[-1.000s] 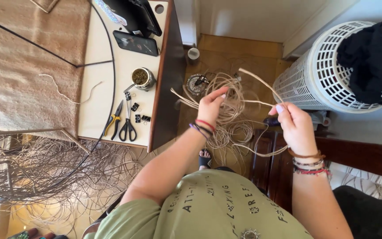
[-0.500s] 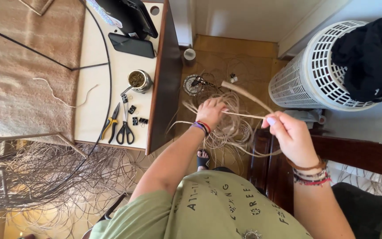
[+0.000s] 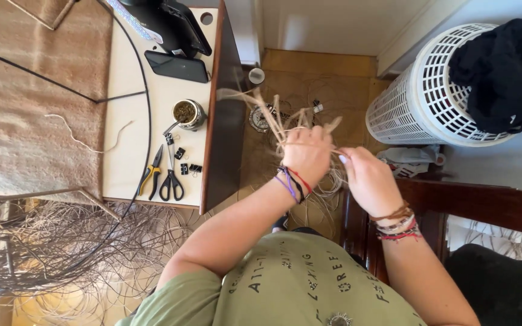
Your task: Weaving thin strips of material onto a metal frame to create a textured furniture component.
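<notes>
Both hands now together: left hand [image 3: 307,156] gripping reed strands [image 3: 273,111], raised upright; right hand [image 3: 367,178] pinching them, tightening bundle.

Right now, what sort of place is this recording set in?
Probably a room at home used for craft work: a white laundry basket with dark clothes, a small table holding scissors and pliers, and loose reed strands on the floor.

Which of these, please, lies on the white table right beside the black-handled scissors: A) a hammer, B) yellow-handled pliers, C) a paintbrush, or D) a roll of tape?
B: yellow-handled pliers lie just left of the black-handled scissors on the white table, with small black binder clips to the right.
</notes>
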